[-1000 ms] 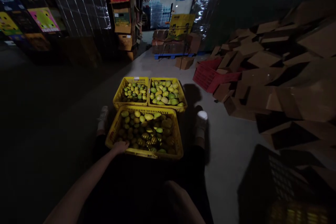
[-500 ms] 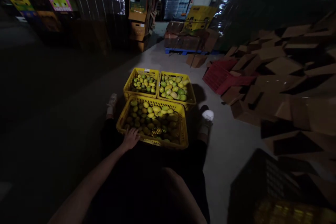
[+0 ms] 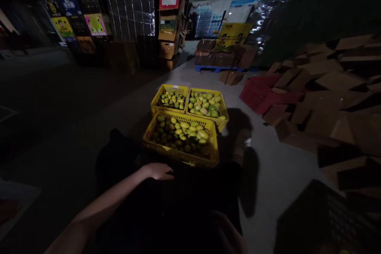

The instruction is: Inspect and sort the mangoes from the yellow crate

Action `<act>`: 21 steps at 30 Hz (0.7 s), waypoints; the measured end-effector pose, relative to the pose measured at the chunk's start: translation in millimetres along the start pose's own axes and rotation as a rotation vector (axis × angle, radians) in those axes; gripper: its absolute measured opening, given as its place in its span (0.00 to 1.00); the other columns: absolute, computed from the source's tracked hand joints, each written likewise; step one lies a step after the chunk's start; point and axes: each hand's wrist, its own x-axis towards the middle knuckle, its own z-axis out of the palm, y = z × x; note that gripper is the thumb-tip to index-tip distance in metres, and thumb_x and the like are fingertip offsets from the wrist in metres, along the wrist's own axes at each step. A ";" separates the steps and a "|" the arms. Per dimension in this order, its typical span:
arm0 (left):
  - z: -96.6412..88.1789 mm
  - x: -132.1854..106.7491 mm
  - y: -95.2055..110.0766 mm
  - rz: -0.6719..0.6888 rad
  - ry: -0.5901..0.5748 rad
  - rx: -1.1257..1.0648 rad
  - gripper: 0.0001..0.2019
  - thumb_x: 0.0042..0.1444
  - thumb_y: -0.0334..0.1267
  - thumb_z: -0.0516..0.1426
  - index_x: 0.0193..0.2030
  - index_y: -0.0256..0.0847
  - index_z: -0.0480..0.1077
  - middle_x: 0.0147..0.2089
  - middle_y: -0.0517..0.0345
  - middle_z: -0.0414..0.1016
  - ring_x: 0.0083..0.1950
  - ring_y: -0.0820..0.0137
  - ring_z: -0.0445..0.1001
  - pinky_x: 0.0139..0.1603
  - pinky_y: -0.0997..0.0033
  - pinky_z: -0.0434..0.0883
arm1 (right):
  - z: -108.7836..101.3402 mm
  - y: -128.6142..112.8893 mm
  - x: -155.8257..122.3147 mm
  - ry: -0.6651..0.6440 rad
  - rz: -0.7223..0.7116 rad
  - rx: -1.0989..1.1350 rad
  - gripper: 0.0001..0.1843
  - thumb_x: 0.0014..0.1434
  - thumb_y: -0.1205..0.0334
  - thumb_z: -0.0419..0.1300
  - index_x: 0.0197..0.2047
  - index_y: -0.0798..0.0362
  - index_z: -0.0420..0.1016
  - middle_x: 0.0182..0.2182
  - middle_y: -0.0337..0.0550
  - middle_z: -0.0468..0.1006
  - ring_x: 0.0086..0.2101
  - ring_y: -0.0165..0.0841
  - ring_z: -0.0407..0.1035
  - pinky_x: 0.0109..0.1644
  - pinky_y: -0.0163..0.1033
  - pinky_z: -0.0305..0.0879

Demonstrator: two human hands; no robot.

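Observation:
My left hand [image 3: 160,171] hovers just in front of the nearest yellow crate [image 3: 178,156], apart from its rim. Its fingers are loosely stretched and nothing shows in them. Low in the picture, my right hand [image 3: 226,222] is dim and blurred over my dark clothing, its fingers hard to make out. Yellow and green mangoes [image 3: 184,126] fill the near crate, partly in shadow. Behind it stand two more yellow crates, the left one [image 3: 154,103] with smaller mangoes and the right one [image 3: 224,118] with larger ones.
Flattened and open cardboard boxes [image 3: 321,111] pile up on the right beside a red crate [image 3: 256,93]. A blue pallet [image 3: 211,68] with boxes stands at the back. Stacked cartons [image 3: 169,24] and wrapped goods line the far side.
My left hand has let go of the near crate's front rim and drawn back toward me. My right arm has moved lower and rightward, and the view has shifted.

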 end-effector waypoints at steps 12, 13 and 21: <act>-23.3 -18.1 -19.9 0.016 -0.017 0.010 0.26 0.56 0.52 0.49 0.57 0.42 0.66 0.58 0.52 0.69 0.58 0.61 0.67 0.52 0.70 0.63 | 1.9 -50.0 1.9 -0.081 -0.097 -0.159 0.16 0.56 0.53 0.53 0.43 0.52 0.74 0.39 0.47 0.80 0.40 0.39 0.74 0.42 0.39 0.71; -27.4 -20.7 -23.4 0.012 -0.030 0.019 0.26 0.57 0.52 0.48 0.58 0.42 0.65 0.59 0.51 0.68 0.58 0.61 0.66 0.53 0.70 0.62 | 3.1 -55.0 3.7 -0.086 -0.112 -0.177 0.16 0.56 0.53 0.53 0.43 0.52 0.73 0.39 0.48 0.80 0.40 0.39 0.74 0.42 0.39 0.71; -67.6 -14.2 -35.7 -0.064 -0.059 0.112 0.27 0.59 0.52 0.45 0.61 0.38 0.61 0.62 0.46 0.63 0.61 0.59 0.64 0.55 0.68 0.61 | -3.4 -99.6 52.4 -0.158 -0.274 -0.307 0.13 0.60 0.63 0.49 0.43 0.52 0.72 0.40 0.45 0.77 0.39 0.34 0.73 0.41 0.35 0.68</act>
